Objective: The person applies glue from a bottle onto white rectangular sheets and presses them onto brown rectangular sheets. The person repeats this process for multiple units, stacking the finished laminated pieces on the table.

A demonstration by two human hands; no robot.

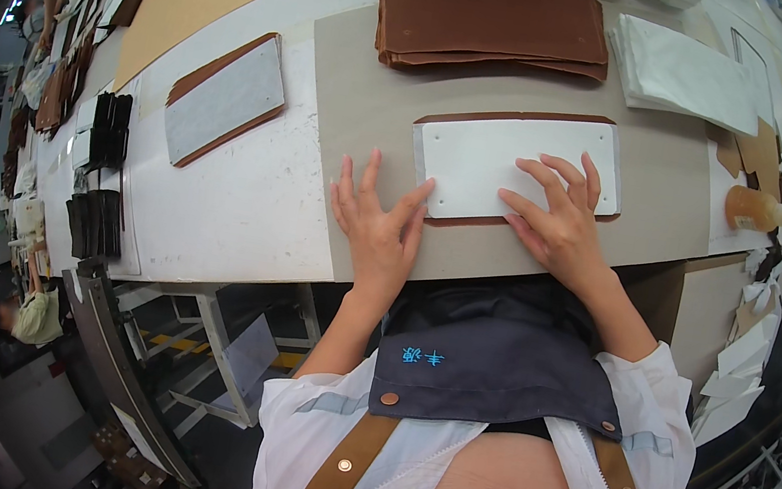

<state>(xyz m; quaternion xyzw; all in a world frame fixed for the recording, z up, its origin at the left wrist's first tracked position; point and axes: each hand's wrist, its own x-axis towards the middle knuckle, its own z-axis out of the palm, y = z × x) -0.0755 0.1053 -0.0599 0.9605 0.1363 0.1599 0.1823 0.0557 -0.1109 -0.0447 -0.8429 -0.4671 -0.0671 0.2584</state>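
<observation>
Grey table [372, 100] carries a white panel [484, 162] on brown leather, long axis left-right, with the right hand [557, 219] flat on its lower right, fingers spread, and the left hand [378, 227] splayed just beside its left corner, holding nothing.

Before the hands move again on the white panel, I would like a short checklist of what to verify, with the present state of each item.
1. White panel lies flat on the brown leather piece under it: ok.
2. Brown edge shows evenly all round the panel: not ok, it shows along the top and lower edge only.
3. Right hand presses flat on the panel: ok.
4. Left hand steadies the panel's left edge: ok, a finger touches it; the palm rests on the grey mat.
5. Glue between the layers: cannot tell.
6. Stack of brown pieces stands apart from the panel: ok.
</observation>
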